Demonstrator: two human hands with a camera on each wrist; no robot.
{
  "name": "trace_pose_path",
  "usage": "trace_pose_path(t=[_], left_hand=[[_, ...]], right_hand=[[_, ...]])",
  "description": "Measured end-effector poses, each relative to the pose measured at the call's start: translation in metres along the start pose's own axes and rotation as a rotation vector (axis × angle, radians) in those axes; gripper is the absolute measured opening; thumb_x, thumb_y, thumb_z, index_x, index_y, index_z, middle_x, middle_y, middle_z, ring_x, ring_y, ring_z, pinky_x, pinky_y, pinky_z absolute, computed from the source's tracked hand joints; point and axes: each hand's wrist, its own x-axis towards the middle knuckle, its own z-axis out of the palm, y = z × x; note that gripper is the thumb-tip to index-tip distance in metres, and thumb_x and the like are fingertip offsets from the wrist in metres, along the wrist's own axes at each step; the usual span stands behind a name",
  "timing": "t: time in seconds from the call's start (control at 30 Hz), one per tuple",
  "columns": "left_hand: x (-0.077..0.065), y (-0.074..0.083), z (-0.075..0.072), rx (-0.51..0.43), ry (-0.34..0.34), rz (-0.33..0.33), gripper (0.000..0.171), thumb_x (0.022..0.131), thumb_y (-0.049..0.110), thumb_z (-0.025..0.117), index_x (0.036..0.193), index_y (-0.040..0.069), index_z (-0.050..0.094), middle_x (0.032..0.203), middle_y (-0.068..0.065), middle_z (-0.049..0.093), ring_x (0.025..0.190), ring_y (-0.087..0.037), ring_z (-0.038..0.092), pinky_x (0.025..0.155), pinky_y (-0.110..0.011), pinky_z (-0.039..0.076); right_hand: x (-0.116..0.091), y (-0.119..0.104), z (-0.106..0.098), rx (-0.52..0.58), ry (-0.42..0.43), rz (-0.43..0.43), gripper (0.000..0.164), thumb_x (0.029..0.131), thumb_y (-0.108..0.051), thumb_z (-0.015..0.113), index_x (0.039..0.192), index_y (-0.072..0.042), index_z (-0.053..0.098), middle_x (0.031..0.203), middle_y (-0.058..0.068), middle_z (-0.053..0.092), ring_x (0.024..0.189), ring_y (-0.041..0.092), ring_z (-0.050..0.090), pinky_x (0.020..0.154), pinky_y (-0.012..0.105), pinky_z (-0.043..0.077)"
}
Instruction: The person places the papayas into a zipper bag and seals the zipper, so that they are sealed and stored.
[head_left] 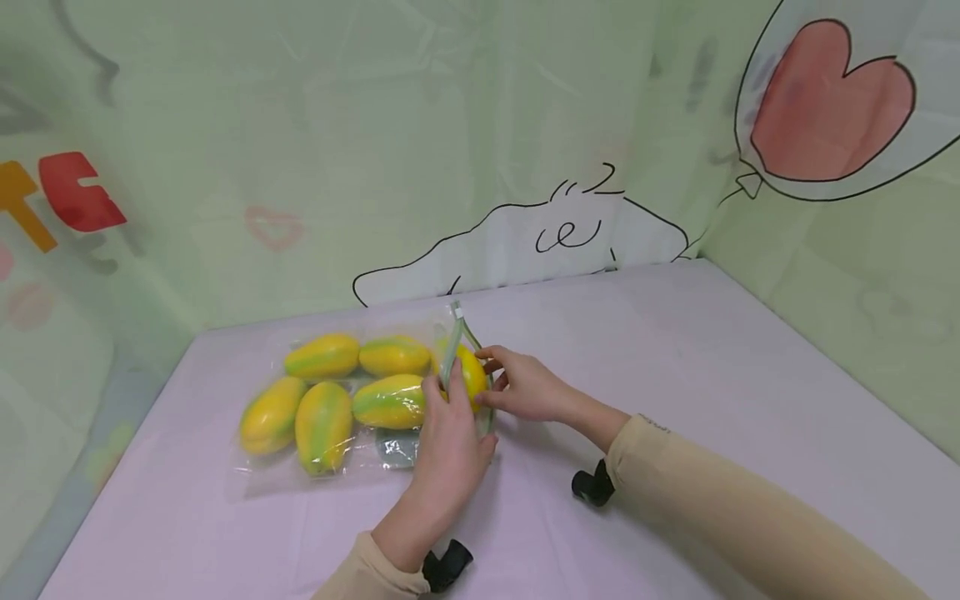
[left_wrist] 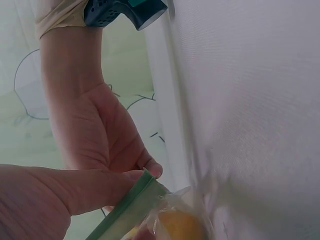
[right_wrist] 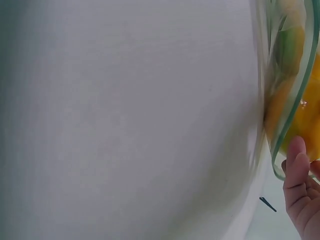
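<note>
A clear zip bag (head_left: 258,482) lies flat on the table, holding several yellow papayas (head_left: 324,427) with green streaks. Its open mouth faces right, edged by a green zip strip (head_left: 452,348). My left hand (head_left: 450,446) pinches this edge; in the left wrist view the left thumb (left_wrist: 95,192) presses on the strip. At the mouth, my right hand (head_left: 528,387) curls its thumb and fingers round the end of another papaya (head_left: 474,379). The right wrist view shows right fingertips (right_wrist: 297,147) against that fruit. The left hand partly hides the bag's front right corner.
A pale lilac cloth covers the table (head_left: 675,375). Behind it hangs a light green printed backdrop (head_left: 450,125), with a heart balloon drawing (head_left: 832,100) at the right. Black wrist cameras (head_left: 594,483) sit under both cuffs, close over the cloth.
</note>
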Motion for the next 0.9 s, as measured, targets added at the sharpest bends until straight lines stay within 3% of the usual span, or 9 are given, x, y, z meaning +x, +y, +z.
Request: trace_pose_path(t=[0.47, 0.67, 0.8, 0.9], left_hand=[[0.0016, -0.0014, 0.0019, 0.046, -0.002, 0.044, 0.094, 0.071, 0.0, 0.09, 0.15, -0.007, 0.039, 0.129, -0.025, 0.045, 0.107, -0.038, 0.057, 0.093, -0.046, 0.057], [0.0015, -0.0021, 0.0023, 0.125, 0.016, 0.073, 0.091, 0.071, 0.0, 0.089, 0.149, -0.004, 0.043, 0.122, -0.021, 0.047, 0.093, -0.034, 0.055, 0.079, -0.041, 0.056], [0.002, -0.0021, 0.0005, 0.121, 0.024, 0.074, 0.09, 0.071, -0.001, 0.088, 0.149, -0.003, 0.043, 0.123, -0.022, 0.048, 0.094, -0.034, 0.056, 0.08, -0.041, 0.055], [0.0023, -0.0015, -0.0017, 0.107, 0.022, 0.055, 0.09, 0.073, -0.001, 0.087, 0.151, -0.003, 0.042, 0.124, -0.022, 0.047, 0.097, -0.033, 0.056, 0.081, -0.041, 0.056]], right_hand=[[0.0033, 0.0039, 0.0002, 0.094, -0.039, -0.017, 0.063, 0.091, -0.016, 0.076, 0.145, 0.001, 0.048, 0.13, 0.021, 0.065, 0.098, 0.02, 0.066, 0.081, 0.029, 0.059], [0.0038, 0.0039, 0.0008, 0.19, -0.119, -0.081, 0.06, 0.09, -0.01, 0.075, 0.143, 0.002, 0.05, 0.13, 0.021, 0.064, 0.091, 0.015, 0.066, 0.08, 0.026, 0.056], [0.0027, 0.0053, 0.0008, 0.266, -0.196, -0.146, 0.056, 0.093, -0.004, 0.07, 0.145, 0.004, 0.05, 0.135, 0.022, 0.062, 0.086, 0.012, 0.067, 0.08, 0.025, 0.054], [0.0007, 0.0066, -0.0012, 0.292, -0.25, -0.17, 0.054, 0.097, -0.002, 0.066, 0.148, 0.001, 0.049, 0.14, 0.02, 0.061, 0.092, 0.012, 0.069, 0.086, 0.025, 0.055]])
